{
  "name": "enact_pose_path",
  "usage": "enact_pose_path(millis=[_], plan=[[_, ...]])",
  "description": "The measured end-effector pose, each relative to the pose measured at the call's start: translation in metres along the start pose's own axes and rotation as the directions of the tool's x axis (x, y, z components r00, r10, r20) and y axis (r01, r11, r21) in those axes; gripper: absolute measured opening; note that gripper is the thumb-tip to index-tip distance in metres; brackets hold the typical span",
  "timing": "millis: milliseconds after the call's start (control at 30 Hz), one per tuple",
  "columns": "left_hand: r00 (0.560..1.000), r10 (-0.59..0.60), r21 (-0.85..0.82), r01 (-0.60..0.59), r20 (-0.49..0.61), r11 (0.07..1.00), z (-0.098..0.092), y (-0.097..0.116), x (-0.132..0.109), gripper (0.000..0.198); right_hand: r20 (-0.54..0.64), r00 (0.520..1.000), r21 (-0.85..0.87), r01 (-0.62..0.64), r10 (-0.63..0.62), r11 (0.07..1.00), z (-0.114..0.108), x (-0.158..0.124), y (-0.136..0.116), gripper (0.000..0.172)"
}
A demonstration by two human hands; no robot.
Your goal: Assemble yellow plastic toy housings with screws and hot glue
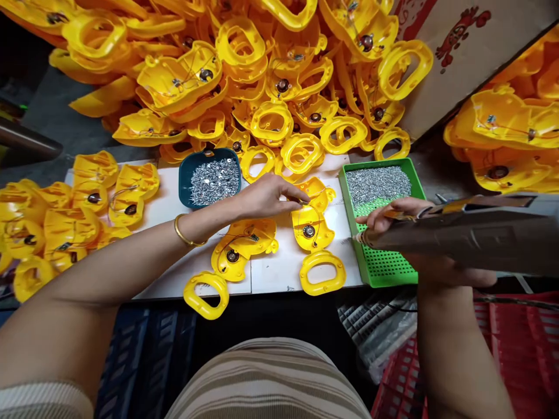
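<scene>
My left hand (273,196), with a gold bangle at the wrist, reaches over a yellow plastic shell half (321,233) with a round speaker and thin wires. Its thumb and forefinger are pinched at the shell's upper part; what lies between them is too small to make out. My right hand (404,212) is wrapped round a grey electric screwdriver (476,230), held level with its tip to the left, above a green perforated tray (386,265) of small screws (379,181). A yellow oval ring (323,273) lies just below the shell.
Left of centre are another wired shell (244,247), an oval ring (206,295) and a dark teal bowl (187,180) of small metal pieces. Yellow parts (183,75) are heaped behind; more shells (72,227) lie left. A cardboard box (463,52) stands back right; red crates (515,349) sit below.
</scene>
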State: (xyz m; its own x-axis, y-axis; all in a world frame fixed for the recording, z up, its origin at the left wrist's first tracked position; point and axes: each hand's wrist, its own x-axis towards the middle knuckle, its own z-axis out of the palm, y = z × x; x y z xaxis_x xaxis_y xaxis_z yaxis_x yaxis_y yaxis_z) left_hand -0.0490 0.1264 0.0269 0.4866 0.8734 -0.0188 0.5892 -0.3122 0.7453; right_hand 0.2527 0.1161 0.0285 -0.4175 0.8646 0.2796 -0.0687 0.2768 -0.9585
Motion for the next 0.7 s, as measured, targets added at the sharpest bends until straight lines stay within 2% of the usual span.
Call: enact_pose_path(millis=[67,133,300,367,467,567,633,700], plan=[[0.998,-0.012,0.048,0.015,-0.065,0.999,0.002,0.003,-0.001,0.026,0.073,0.996,0.154,-0.058,0.047,0.986,-0.003,0.006,0.002,0.046],[0.993,-0.006,0.116,0.019,-0.115,0.993,0.003,0.007,-0.003,0.028,0.093,0.988,0.18,-0.137,0.122,0.974,0.002,0.016,0.003,0.033],[0.983,0.058,0.232,-0.016,-0.173,0.973,0.011,0.013,-0.006,0.038,0.158,0.929,-0.081,-0.326,0.335,0.942,0.04,0.05,-0.005,0.026],[0.975,0.055,0.237,-0.003,-0.216,0.971,0.015,0.015,-0.006,0.037,0.177,0.889,-0.178,-0.394,0.423,0.902,0.055,0.061,-0.005,0.03],[0.962,0.001,0.179,0.05,-0.272,0.983,0.021,0.017,-0.006,0.033,0.181,0.851,-0.232,-0.451,0.494,0.862,0.071,0.074,0.001,0.038],[0.956,-0.042,0.088,0.071,-0.29,0.994,0.026,0.016,-0.009,0.044,0.198,0.847,-0.313,-0.423,0.494,0.85,0.078,0.077,0.009,0.035],[0.957,-0.023,0.074,0.046,-0.289,0.996,0.029,0.012,-0.012,0.05,0.195,0.875,-0.416,-0.335,0.443,0.845,0.081,0.073,0.012,0.028],[0.955,0.05,0.127,-0.014,-0.291,0.992,0.03,0.006,-0.015,0.052,0.174,0.919,-0.538,-0.213,0.355,0.816,0.085,0.066,0.011,0.017]])
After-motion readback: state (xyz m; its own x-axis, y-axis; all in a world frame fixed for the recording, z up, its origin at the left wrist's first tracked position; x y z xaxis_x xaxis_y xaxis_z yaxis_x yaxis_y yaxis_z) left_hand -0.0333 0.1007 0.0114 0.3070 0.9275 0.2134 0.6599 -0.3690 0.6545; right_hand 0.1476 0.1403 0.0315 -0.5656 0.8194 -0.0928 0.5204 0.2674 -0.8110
